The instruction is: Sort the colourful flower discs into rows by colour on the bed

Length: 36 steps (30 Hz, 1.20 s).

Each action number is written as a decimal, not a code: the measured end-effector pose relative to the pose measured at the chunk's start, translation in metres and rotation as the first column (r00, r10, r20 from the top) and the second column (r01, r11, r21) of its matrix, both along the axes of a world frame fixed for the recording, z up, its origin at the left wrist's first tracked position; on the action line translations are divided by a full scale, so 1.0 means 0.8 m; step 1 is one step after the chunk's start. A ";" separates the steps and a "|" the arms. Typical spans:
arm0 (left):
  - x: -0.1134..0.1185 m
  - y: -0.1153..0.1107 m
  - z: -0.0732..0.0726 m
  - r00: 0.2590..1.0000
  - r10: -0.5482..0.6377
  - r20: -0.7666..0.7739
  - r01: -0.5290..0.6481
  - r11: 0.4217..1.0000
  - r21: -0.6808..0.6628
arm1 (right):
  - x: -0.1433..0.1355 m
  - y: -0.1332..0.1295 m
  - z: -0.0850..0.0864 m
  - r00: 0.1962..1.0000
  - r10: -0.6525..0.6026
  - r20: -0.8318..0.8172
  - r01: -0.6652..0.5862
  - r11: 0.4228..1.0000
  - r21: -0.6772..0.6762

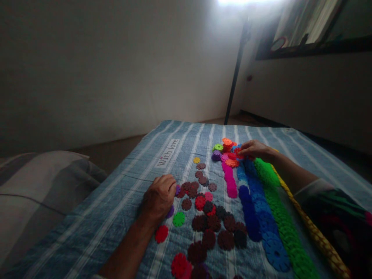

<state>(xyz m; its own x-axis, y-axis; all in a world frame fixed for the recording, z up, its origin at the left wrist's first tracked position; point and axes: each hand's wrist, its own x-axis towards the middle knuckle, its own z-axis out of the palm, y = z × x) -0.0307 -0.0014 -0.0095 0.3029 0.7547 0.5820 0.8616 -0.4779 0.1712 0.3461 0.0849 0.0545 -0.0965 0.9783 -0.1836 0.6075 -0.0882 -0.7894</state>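
Head camera view: a small heap of red, orange, purple and lime scalloped flat discs (231, 155) sits toward the far right of a blue-and-white striped cloth (124, 201). The person's right hand (253, 149) reaches in from the right, fingertips at the heap's red pieces; whether they grip one cannot be told. Overlapping rows run nearer: a magenta row (230, 181), a dark blue row (249, 213), a bright green row (280, 221) and, rightmost, a yellow strip (309, 223). Left of these lie scattered dark brown scalloped discs (213, 223). The left hand (162, 193) rests beside them, fingers curled, its grasp hidden. Beyond stands a black lamp pole (236, 73).
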 end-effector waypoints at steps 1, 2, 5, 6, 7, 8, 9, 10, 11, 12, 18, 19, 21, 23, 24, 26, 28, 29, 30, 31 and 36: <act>0.000 0.000 0.000 1.000 -0.003 0.000 0.003 1.000 -0.002 | 0.001 0.002 0.001 1.000 -0.018 -0.008 0.018 1.000 0.009; 0.000 0.000 0.000 1.000 -0.006 0.001 0.006 1.000 -0.003 | 0.000 0.005 0.002 0.999 -0.037 -0.016 0.037 0.999 0.018; 0.000 0.001 0.001 1.000 -0.009 0.014 0.009 1.000 -0.004 | -0.003 0.018 0.008 0.994 -0.104 -0.036 0.106 0.993 0.054; 0.000 0.001 0.000 1.000 -0.009 0.021 0.009 1.000 -0.002 | -0.006 0.024 0.011 0.991 -0.125 -0.040 0.128 0.990 0.065; 0.000 0.001 0.000 1.000 -0.008 0.027 0.008 1.000 -0.001 | -0.009 0.030 0.013 0.989 -0.144 -0.040 0.146 0.987 0.073; 0.000 0.001 0.000 0.999 -0.007 0.031 0.007 1.000 0.001 | -0.012 0.037 0.015 0.986 -0.160 -0.036 0.162 0.984 0.078; 0.000 0.001 0.000 0.999 -0.007 0.033 0.007 1.000 0.002 | -0.015 0.044 0.017 0.985 -0.173 -0.028 0.175 0.981 0.079; 0.000 0.001 -0.001 0.999 -0.008 0.033 0.008 1.000 0.003 | -0.019 0.050 0.018 0.983 -0.184 -0.016 0.184 0.980 0.078; 0.000 0.001 -0.001 0.999 -0.008 0.033 0.008 1.000 0.004 | -0.023 0.056 0.020 0.981 -0.192 0.000 0.191 0.979 0.075; 0.000 0.001 -0.001 1.000 -0.008 0.030 0.008 1.000 0.004 | -0.026 0.061 0.021 0.980 -0.198 0.017 0.197 0.978 0.072; -0.001 -0.001 -0.001 1.000 -0.001 0.002 0.001 1.000 -0.015 | -0.039 0.076 0.026 0.972 -0.197 0.125 0.192 0.980 0.056; -0.001 -0.001 -0.001 1.000 -0.001 0.003 0.001 1.000 -0.016 | -0.040 0.076 0.028 0.971 -0.193 0.143 0.187 0.981 0.053; 0.000 -0.001 -0.001 1.000 -0.004 0.011 0.005 1.000 -0.013 | -0.040 0.076 0.030 0.968 -0.182 0.175 0.176 0.983 0.050; 0.000 -0.001 0.000 1.000 -0.007 0.016 0.008 1.000 -0.010 | -0.040 0.076 0.030 0.962 -0.180 0.204 0.172 0.983 0.057; 0.000 -0.002 0.000 1.000 -0.009 0.016 0.009 1.000 -0.011 | -0.040 0.077 0.030 0.958 -0.185 0.218 0.174 0.983 0.065; 0.000 -0.002 0.001 1.000 -0.011 0.008 0.012 1.000 -0.013 | -0.039 0.079 0.029 0.948 -0.207 0.242 0.190 0.978 0.091; 0.000 -0.003 0.001 1.000 -0.008 -0.002 0.008 1.000 -0.008 | -0.036 0.081 0.027 0.936 -0.235 0.262 0.210 0.970 0.118; 0.000 -0.003 0.001 1.000 -0.009 -0.006 0.009 1.000 -0.004 | -0.035 0.082 0.026 0.931 -0.246 0.268 0.218 0.967 0.129; 0.000 -0.003 0.001 1.000 -0.010 -0.009 0.010 1.000 0.000 | -0.032 0.082 0.025 0.928 -0.253 0.274 0.222 0.965 0.137; 0.000 -0.002 0.001 1.000 -0.012 -0.010 0.012 1.000 0.004 | -0.029 0.082 0.025 0.926 -0.255 0.278 0.223 0.964 0.143; 0.000 -0.002 0.000 1.000 -0.011 0.002 0.011 1.000 0.001 | -0.008 0.072 0.021 0.916 -0.256 0.309 0.213 0.963 0.166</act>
